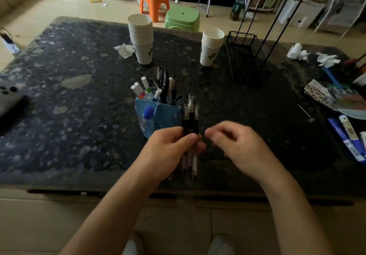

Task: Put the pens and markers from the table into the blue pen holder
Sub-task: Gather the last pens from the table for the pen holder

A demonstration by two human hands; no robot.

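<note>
Table [83, 116] mostly cleared; blue pen holder [158, 114] already part-filled. My left hand [170, 145] grips a bundle of pens [190, 120] just beside it; right hand [231, 141] loosely curled, empty. Next: tip bundle into a compartment; blue markers [345, 135] remain far right

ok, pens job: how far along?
Mostly done. The blue pen holder already has white-capped markers and black pens standing in it. In hand: the left hand grips a bundle of pens upright just right of the holder; the right hand is beside it, holding nothing I can see. Left: blue markers lying at the table's right edge.
</note>
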